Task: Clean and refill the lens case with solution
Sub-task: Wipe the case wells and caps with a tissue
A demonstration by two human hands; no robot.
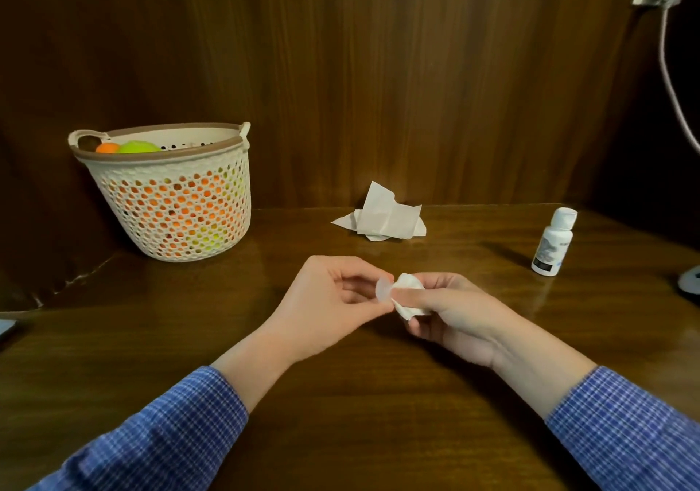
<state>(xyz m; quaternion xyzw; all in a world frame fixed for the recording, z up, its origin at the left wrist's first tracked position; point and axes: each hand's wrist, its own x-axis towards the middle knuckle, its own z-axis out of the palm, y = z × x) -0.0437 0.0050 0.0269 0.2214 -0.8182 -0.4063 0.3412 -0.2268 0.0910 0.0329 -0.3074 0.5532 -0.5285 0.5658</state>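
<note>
My left hand [333, 301] pinches a small translucent round piece of the lens case [384, 289] by its edge, above the middle of the wooden table. My right hand [450, 312] grips a wad of white tissue [411, 295] and presses it against that piece. Both hands meet just above the tabletop. A small white solution bottle [553, 242] with a white cap stands upright at the right, well away from both hands. The rest of the lens case is hidden or not in view.
A crumpled white tissue [382, 216] lies at the back of the table [341, 396]. A cream perforated basket [170, 191] with orange and green items stands at the back left. A pink cable [670, 85] hangs at the far right. Wooden walls close the back.
</note>
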